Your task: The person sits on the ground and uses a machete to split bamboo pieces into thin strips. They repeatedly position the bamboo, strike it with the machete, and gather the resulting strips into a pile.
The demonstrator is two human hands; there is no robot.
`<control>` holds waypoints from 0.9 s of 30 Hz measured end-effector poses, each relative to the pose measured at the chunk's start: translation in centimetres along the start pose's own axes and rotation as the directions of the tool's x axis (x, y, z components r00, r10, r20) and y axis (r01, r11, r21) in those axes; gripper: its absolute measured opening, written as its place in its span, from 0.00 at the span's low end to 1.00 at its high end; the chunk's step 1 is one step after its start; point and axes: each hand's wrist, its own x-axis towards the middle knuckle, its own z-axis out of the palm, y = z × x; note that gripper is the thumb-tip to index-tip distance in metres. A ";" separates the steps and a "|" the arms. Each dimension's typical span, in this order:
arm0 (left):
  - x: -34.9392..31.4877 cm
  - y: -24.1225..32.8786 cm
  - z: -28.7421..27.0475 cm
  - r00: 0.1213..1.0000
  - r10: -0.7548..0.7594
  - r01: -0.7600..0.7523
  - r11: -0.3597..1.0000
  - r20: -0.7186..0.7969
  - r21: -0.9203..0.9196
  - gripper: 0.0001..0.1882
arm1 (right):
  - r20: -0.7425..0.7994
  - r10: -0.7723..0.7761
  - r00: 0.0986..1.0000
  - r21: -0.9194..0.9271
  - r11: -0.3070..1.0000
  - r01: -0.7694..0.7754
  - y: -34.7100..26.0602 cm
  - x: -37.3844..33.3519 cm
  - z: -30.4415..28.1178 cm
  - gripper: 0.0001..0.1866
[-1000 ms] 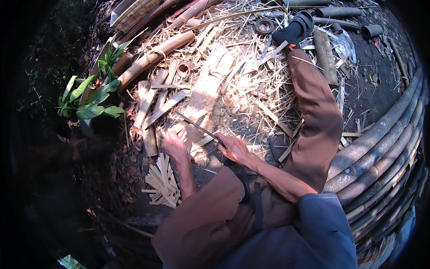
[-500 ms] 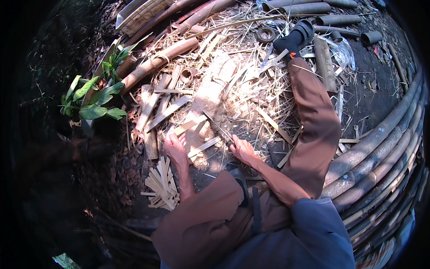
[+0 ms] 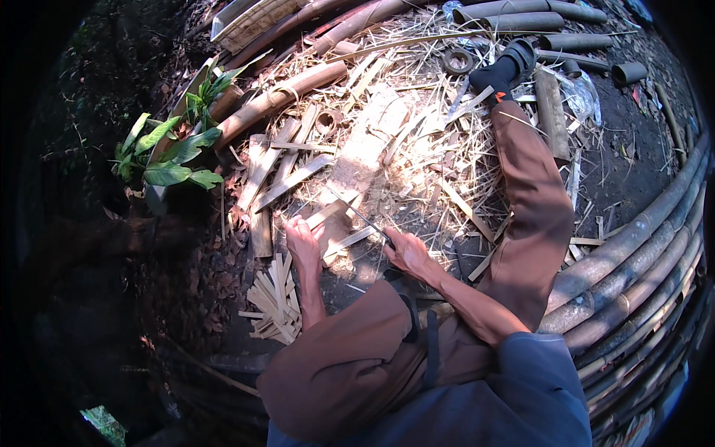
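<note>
My left hand [image 3: 304, 242] grips a flat, pale bamboo strip [image 3: 326, 214] near its lower end. The strip points up and right over a worn wooden block [image 3: 363, 155] lying on the ground. In my right hand [image 3: 410, 253] is a knife with a long thin blade [image 3: 360, 214]. That blade slants up and left, crossing the far end of the strip; whether it touches the strip I cannot tell. Next to my left forearm lies a pile of short split bamboo strips [image 3: 275, 302]. Another pale strip [image 3: 348, 244] rests between my hands.
Shavings [image 3: 462, 167] cover the ground ahead. Long bamboo poles [image 3: 618, 276] run along the right side. A thick bamboo pole [image 3: 283, 100] and a leafy plant [image 3: 167, 164] are at left. My outstretched leg [image 3: 529, 179] bounds the right; a tape roll [image 3: 457, 61] lies beyond.
The whole view has shifted slightly to the right. Against the ground, my right hand and the knife have moved left and a little nearer. My left hand still holds the strip.
</note>
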 end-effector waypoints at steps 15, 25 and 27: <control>-2.2 2.6 -3.1 0.991 -0.117 0.090 0.933 -0.058 -0.349 0.11 | -0.063 0.168 0.984 -0.076 0.982 -0.172 2.8 2.8 -0.4 0.27; -6.8 -1.3 -4.9 0.967 -0.090 -0.006 0.928 0.240 0.374 0.14 | -0.016 0.091 0.996 0.872 0.489 -0.031 -6.1 5.0 -5.5 0.22; -7.5 -0.6 -4.7 0.965 0.155 -0.258 0.696 0.210 0.670 0.20 | 0.019 0.096 0.995 0.885 0.462 -0.061 -7.2 4.7 -5.5 0.21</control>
